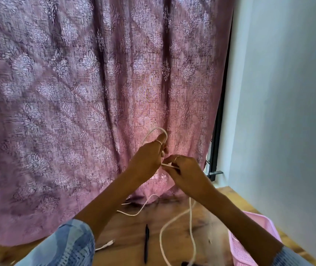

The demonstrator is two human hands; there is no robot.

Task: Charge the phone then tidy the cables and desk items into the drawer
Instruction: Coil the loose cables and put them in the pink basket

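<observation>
Both hands are raised in front of a pink curtain, working a white cable (191, 223). My left hand (147, 160) holds a loop of it that arcs over the fingers. My right hand (186, 173) pinches a strand of the same cable just right of the left hand. The rest of the cable hangs down in loose curves onto the wooden desk (126, 229). A second white cable (141, 207) lies on the desk near the curtain. A white plug end (108, 244) rests on the desk at lower left. No phone or drawer is in view.
A black pen (146, 243) lies on the desk, pointing away from me. A pink plastic basket (249, 244) stands at the right desk edge. A small dark object (187, 263) shows at the bottom edge. The patterned curtain (95, 93) hangs over the desk's back; a pale wall (288, 112) stands at right.
</observation>
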